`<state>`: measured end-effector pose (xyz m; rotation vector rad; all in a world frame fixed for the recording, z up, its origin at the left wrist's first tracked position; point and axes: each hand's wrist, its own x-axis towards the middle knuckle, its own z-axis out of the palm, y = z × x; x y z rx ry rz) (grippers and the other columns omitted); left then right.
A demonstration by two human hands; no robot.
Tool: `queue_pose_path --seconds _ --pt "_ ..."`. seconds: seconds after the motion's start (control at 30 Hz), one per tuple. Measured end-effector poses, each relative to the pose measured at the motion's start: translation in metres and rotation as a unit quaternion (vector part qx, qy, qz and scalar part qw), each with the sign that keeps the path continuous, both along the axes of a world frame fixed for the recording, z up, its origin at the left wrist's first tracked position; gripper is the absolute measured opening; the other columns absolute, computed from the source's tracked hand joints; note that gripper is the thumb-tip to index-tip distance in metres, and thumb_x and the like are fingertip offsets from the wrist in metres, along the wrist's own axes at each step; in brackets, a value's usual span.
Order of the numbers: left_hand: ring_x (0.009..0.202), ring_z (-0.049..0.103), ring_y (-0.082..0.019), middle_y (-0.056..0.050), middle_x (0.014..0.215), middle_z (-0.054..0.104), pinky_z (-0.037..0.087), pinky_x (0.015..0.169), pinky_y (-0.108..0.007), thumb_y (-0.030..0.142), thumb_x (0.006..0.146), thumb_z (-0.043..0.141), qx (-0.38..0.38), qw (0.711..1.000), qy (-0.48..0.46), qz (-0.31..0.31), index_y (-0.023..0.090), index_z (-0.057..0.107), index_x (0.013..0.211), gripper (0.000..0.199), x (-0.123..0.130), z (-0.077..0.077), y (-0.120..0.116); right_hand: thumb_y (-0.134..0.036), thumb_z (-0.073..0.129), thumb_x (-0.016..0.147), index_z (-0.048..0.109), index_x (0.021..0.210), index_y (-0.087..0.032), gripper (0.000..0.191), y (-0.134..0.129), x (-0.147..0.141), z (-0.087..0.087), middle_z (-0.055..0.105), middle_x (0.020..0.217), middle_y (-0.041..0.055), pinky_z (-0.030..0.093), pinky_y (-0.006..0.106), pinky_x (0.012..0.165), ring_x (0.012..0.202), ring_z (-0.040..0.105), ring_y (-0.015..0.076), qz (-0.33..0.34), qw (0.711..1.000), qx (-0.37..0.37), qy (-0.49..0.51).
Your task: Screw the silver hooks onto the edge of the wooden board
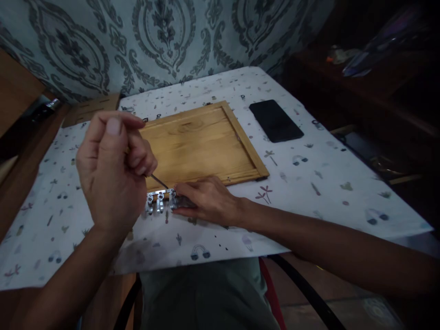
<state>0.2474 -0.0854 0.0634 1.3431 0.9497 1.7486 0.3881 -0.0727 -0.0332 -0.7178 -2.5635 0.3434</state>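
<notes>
My left hand (113, 169) is closed around a screwdriver (158, 181), whose handle is mostly hidden in my fingers. Its thin shaft slants down to the right, and the tip reaches a shiny metal hook rack (160, 196) at the near edge of a wooden panel (202, 142). Several small hooks hang from the rack toward me. My right hand (211, 199) grips the rack's right end, thumb and fingers on either side, and covers part of it. The panel lies flat, with a raised frame along its edges.
A table with a patterned white cloth (309, 183) carries the work. A black phone (276, 120) lies right of the panel. Cardboard (91, 107) sits at the back left. Behind hangs a patterned curtain (165, 36); dark furniture (371, 91) stands at the right.
</notes>
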Motion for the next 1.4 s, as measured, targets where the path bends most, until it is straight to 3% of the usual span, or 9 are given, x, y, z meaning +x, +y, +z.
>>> queue_pose_path --seconds 0.13,0.4,0.67,0.93,1.4 --pt "0.042 0.024 -0.008 0.004 0.049 0.028 0.016 0.042 -0.029 0.017 0.095 0.043 -0.015 1.000 -0.010 -0.012 0.017 0.061 0.074 0.028 0.001 -0.001 -0.001 -0.047 0.059 0.090 0.057 0.105 -0.017 0.034 0.000 0.000 0.000 0.071 0.085 0.0020 0.026 0.028 0.055 0.068 0.060 0.0164 0.000 1.000 -0.006 -0.009" --pt "0.046 0.026 -0.008 0.004 0.053 0.029 0.019 0.047 -0.030 0.028 0.092 0.056 -0.026 1.000 0.013 -0.002 0.020 0.062 0.078 0.017 0.004 -0.014 0.000 -0.045 0.061 0.089 0.056 0.101 -0.017 0.030 -0.001 0.000 0.003 0.070 0.082 0.0007 0.026 0.028 0.055 0.065 0.059 0.0152 0.002 1.000 -0.019 -0.014" --pt "0.047 0.029 -0.008 0.004 0.056 0.032 0.021 0.047 -0.030 0.025 0.095 0.050 -0.017 1.000 0.016 -0.022 0.016 0.061 0.082 0.019 0.003 -0.018 -0.003 -0.046 0.060 0.089 0.056 0.098 -0.018 0.030 0.000 0.000 0.001 0.070 0.081 -0.0001 0.026 0.029 0.055 0.064 0.058 0.0150 0.001 1.000 -0.016 -0.011" --pt "0.050 0.035 -0.009 0.002 0.057 0.039 0.027 0.050 -0.030 0.022 0.092 0.052 -0.032 0.999 0.030 -0.027 0.019 0.063 0.080 0.016 0.001 -0.017 -0.004 -0.047 0.060 0.089 0.056 0.100 -0.018 0.031 0.000 -0.001 0.000 0.070 0.083 0.0004 0.026 0.029 0.055 0.064 0.058 0.0144 -0.004 1.000 -0.012 -0.014" --pt "0.039 0.019 -0.007 0.007 0.046 0.026 0.014 0.039 -0.025 0.012 0.083 0.050 -0.036 0.977 0.028 -0.207 0.015 0.062 0.085 0.012 -0.005 -0.014 0.008 -0.048 0.057 0.090 0.056 0.101 -0.018 0.032 0.001 -0.001 -0.004 0.067 0.075 -0.0003 0.026 0.028 0.054 0.062 0.057 0.0146 -0.008 1.000 0.022 0.005"
